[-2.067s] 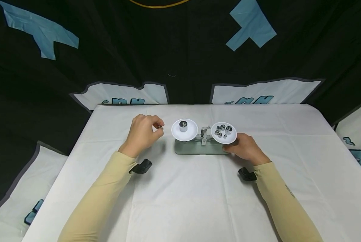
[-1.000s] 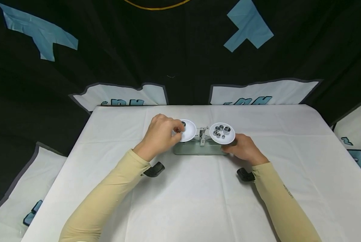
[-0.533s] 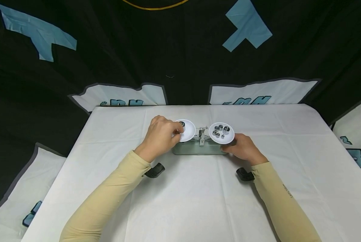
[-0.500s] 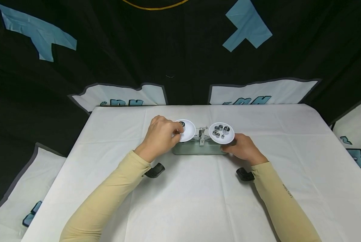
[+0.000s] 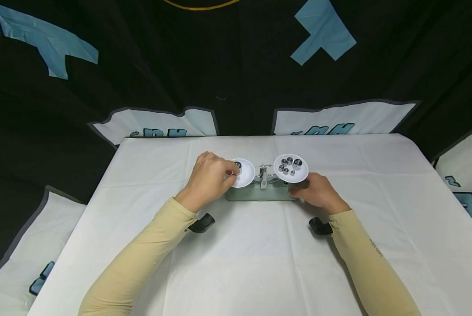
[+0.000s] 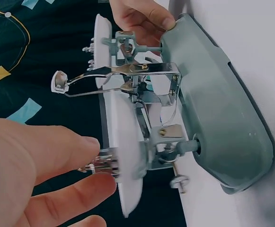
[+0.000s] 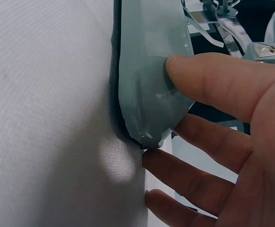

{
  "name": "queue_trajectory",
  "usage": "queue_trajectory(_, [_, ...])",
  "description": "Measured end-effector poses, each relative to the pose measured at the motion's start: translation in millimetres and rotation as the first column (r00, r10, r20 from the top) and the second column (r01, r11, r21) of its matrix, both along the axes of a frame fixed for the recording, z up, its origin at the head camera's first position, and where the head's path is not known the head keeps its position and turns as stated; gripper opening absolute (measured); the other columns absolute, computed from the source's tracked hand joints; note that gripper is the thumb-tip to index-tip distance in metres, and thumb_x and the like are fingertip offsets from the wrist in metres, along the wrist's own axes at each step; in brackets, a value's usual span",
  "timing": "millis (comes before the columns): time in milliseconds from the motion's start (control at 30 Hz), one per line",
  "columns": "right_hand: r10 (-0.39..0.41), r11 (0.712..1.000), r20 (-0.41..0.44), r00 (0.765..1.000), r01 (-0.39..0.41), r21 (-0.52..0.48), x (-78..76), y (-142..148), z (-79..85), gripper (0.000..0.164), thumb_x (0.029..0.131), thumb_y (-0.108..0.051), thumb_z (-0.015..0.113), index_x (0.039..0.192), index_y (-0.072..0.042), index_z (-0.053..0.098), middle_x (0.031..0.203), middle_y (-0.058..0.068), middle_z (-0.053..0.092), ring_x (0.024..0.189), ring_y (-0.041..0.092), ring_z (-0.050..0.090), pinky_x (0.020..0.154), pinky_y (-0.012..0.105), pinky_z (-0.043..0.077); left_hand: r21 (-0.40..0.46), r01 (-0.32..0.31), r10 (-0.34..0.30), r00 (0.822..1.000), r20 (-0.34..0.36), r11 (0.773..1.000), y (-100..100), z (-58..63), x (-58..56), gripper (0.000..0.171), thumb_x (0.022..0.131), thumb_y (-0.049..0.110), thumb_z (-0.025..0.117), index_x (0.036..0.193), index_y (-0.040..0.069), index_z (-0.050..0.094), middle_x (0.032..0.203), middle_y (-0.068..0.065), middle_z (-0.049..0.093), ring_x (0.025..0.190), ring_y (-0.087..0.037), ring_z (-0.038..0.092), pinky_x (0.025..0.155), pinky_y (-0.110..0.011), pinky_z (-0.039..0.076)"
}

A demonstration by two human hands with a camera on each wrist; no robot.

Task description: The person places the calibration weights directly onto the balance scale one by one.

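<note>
A balance scale (image 5: 259, 193) with a grey-green base stands on the white table. My left hand (image 5: 210, 180) is over its left white pan (image 5: 245, 179). In the left wrist view, thumb and forefinger stand slightly apart on either side of shiny metal weights (image 6: 106, 161) on that pan, the weights blurred. The large weight (image 5: 238, 165) shows just past my fingers in the head view. My right hand (image 5: 316, 192) grips the right end of the base, thumb on top and fingers at the end edge. Several small weights (image 5: 290, 161) sit on the right pan (image 5: 299, 177).
White cloth (image 5: 236, 263) covers the table around the scale. A black curtain (image 5: 160, 66) hangs behind the far edge. The scale's beam and pointer (image 5: 263, 175) stand between the two pans. A black wrist camera (image 5: 202, 223) hangs under my left wrist.
My left hand has carried a small metal weight rightward to the left pan. In the last half second the left pan has sunk and the right pan has risen. The right hand keeps its grip.
</note>
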State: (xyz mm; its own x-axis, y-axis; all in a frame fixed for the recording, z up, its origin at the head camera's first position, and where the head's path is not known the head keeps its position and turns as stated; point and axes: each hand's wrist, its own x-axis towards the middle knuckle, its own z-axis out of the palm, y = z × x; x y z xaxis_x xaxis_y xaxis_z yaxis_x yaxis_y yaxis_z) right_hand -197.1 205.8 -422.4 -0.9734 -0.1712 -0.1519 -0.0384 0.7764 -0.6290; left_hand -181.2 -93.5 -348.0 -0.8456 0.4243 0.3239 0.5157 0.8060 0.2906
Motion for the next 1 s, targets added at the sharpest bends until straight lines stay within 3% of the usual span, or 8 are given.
queue_trajectory(667, [-0.004,1.0,0.0,1.0,0.004,-0.019,0.0,1.0,0.6,0.055,0.084,-0.025,0.075,0.13,0.004,0.064,0.135,0.028,0.063,0.133,0.048,0.054,0.111,0.062,0.042,0.034,-0.028,0.028,0.999,0.02,0.999,-4.9,0.9,1.8,0.014,0.085,0.01,0.077,0.098,0.01,0.082,0.086,-0.007,0.078,0.089,-0.028,0.063,0.107,-0.051,0.042])
queue_trajectory(1000, [-0.002,1.0,-0.004,1.0,0.002,-0.023,0.4,1.5,0.3,0.055,0.084,-0.025,0.076,0.129,0.004,0.065,0.134,0.028,0.064,0.133,0.047,0.054,0.111,0.061,0.043,0.092,-0.06,0.059,0.998,0.015,0.994,-18.9,-0.9,-1.2,0.015,0.087,0.015,0.073,0.1,0.009,0.08,0.088,-0.008,0.079,0.091,-0.032,0.066,0.099,-0.049,0.045])
